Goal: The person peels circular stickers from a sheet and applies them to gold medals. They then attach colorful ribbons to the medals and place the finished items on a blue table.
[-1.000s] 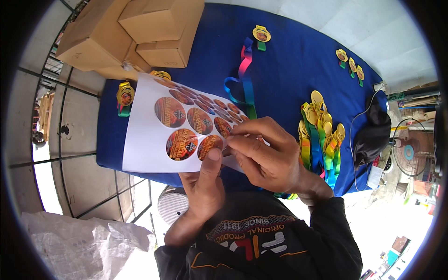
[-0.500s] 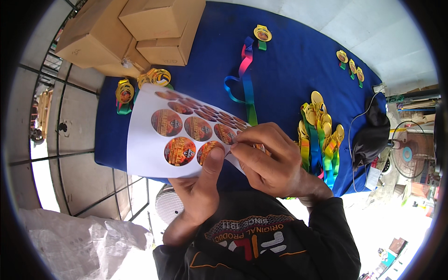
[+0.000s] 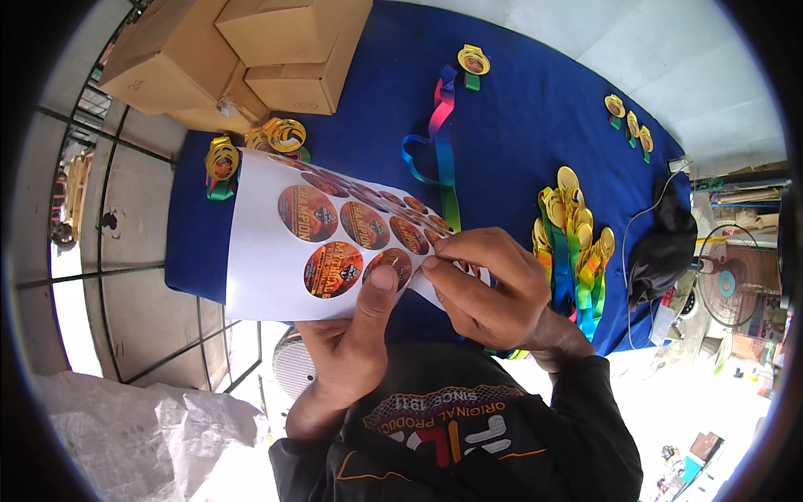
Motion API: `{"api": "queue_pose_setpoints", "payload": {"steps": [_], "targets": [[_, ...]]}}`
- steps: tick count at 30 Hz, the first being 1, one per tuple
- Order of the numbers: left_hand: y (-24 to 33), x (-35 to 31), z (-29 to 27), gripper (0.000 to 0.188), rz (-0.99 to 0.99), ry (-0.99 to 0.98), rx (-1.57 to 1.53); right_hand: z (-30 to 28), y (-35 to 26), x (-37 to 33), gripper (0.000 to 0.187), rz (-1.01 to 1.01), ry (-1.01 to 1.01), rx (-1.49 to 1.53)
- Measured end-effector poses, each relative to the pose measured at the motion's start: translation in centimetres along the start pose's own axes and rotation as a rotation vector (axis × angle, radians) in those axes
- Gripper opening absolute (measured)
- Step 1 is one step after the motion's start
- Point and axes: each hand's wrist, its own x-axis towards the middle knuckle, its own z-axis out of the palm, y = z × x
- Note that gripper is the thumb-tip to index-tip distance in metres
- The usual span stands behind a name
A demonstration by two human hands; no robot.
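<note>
A white sheet of round red-orange stickers (image 3: 261, 276) is held up and bowed over the near side of the table. My left hand (image 3: 347, 347) grips its lower edge, thumb on top beside a sticker in the nearest row and fingers hidden underneath. My right hand (image 3: 493, 289) pinches at the sheet's right part with thumb and forefinger; whether a sticker's edge is lifted there is too small to tell. Just right of it lies a pile of gold medals (image 3: 577, 213) with multicoloured ribbons. A single medal (image 3: 473, 60) with a loose ribbon (image 3: 443, 117) rests beyond the sheet.
Cardboard boxes (image 3: 284, 50) are stacked at the far left of the blue-covered table (image 3: 519, 125). More medals (image 3: 222, 159) lie before them, and three medals (image 3: 632, 125) sit at the far right. A black cloth (image 3: 665, 251) and a cable are along the right edge; a fan (image 3: 728, 280) stands beyond.
The sheet has tilted and bent a little more, its far rows now more foreshortened. My right hand has shifted slightly right, still pinching; my left hand keeps its grip.
</note>
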Motion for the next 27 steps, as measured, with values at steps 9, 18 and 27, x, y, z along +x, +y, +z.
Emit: {"api": "queue_pose_setpoints", "payload": {"steps": [9, 18, 27], "targets": [[0.3, 0.0, 0.7, 0.038, 0.037, -0.004, -0.008, 0.6, 0.3, -1.1, 0.034, -0.064, 0.105, -0.023], [0.8, 0.5, 1.2, 0.025, 0.019, -0.072, 0.047, -0.3, 0.2, -1.1, 0.039, -0.035, 0.001, -0.010], [1.0, 1.1, 1.4, 0.024, -0.055, -0.073, 0.029, -0.2, 0.1, -1.2, 0.034, -0.025, 0.000, -0.011]]}}
